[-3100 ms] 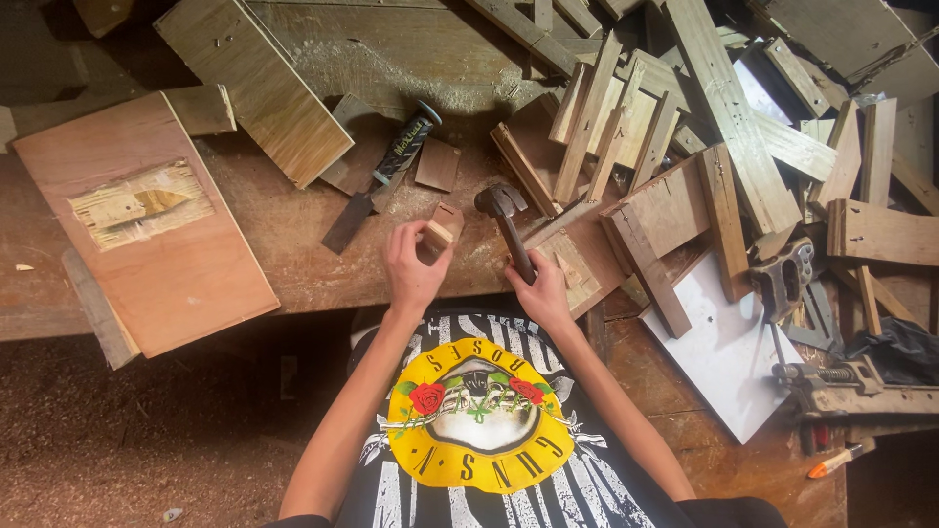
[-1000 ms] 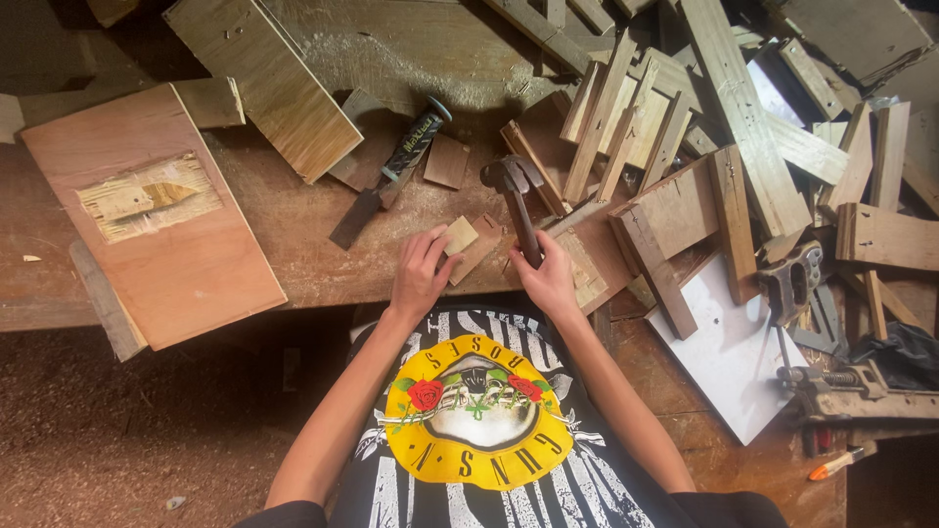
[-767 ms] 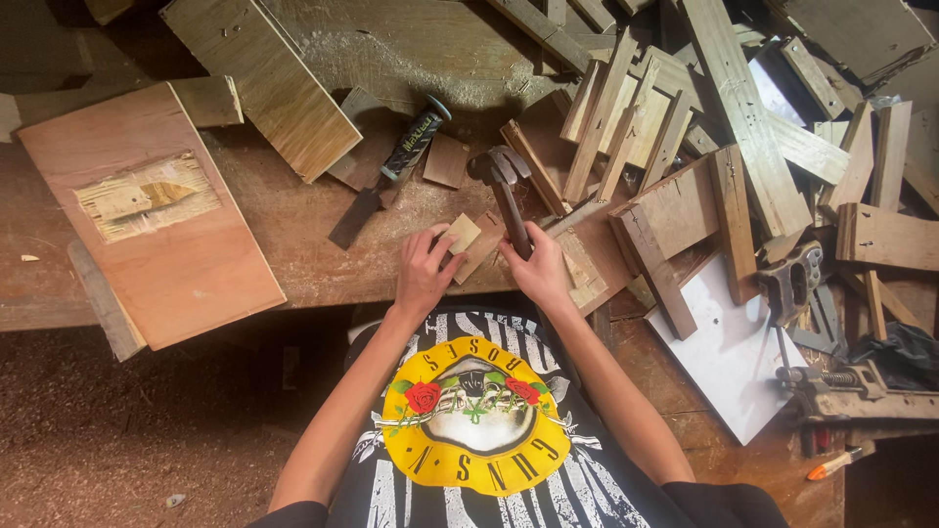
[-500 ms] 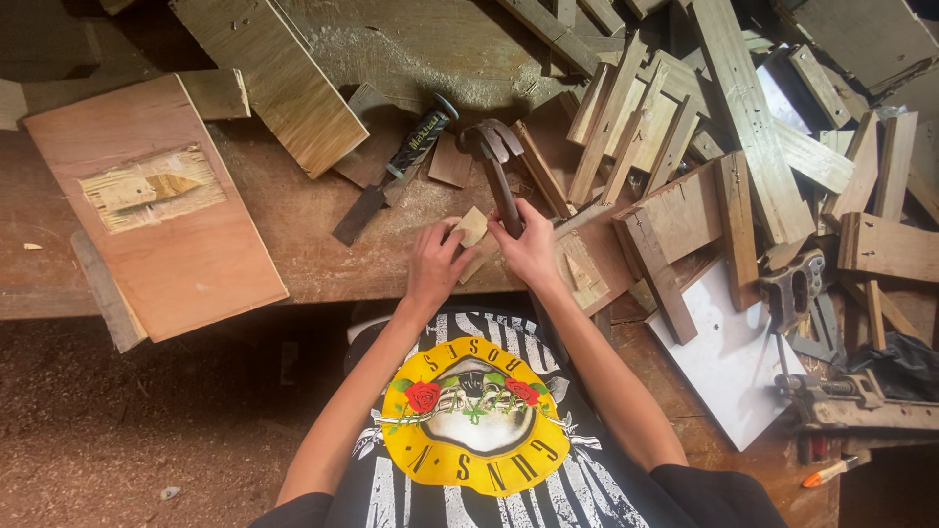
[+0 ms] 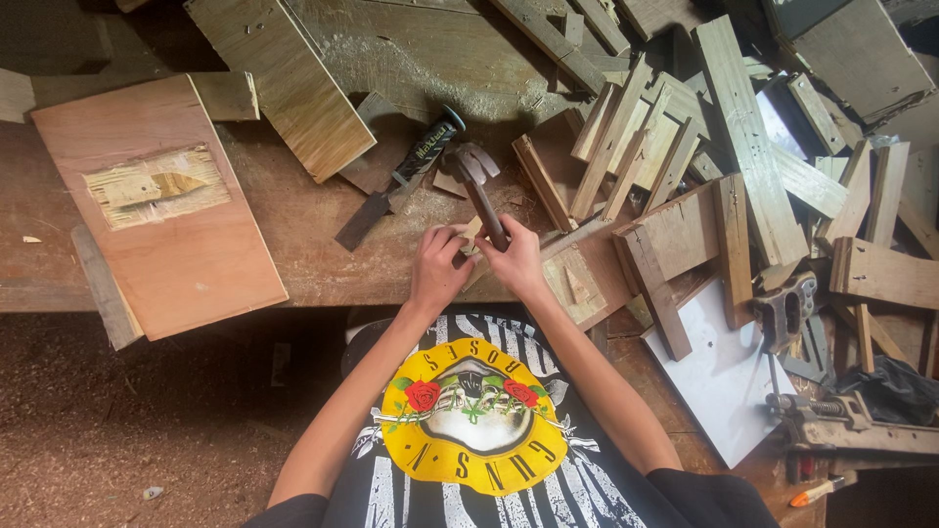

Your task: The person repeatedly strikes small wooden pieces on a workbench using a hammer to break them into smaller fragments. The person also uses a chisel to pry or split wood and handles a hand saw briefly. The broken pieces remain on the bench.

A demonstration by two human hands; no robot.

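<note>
Seen from overhead, a claw hammer [image 5: 481,192] is gripped by the right hand [image 5: 515,264], fingers wrapped tight around the lower handle, with the metal head pointing toward the far side of the wooden workbench [image 5: 323,220]. Just to the left, a small pale wood block [image 5: 469,235] is pinched between the fingers of the left hand [image 5: 439,269], close against the hammer handle near the bench's near edge. Beyond the hands, a chisel with a black handle [image 5: 399,181] is seen lying at a slant on the benchtop. A reddish plywood panel [image 5: 156,210] is laid at far left, overhanging the near edge. To the right, a heap of loose wooden offcuts [image 5: 685,166] is piled, with a white board [image 5: 729,376] and a metal clamp [image 5: 841,425] nearer the right corner.
</note>
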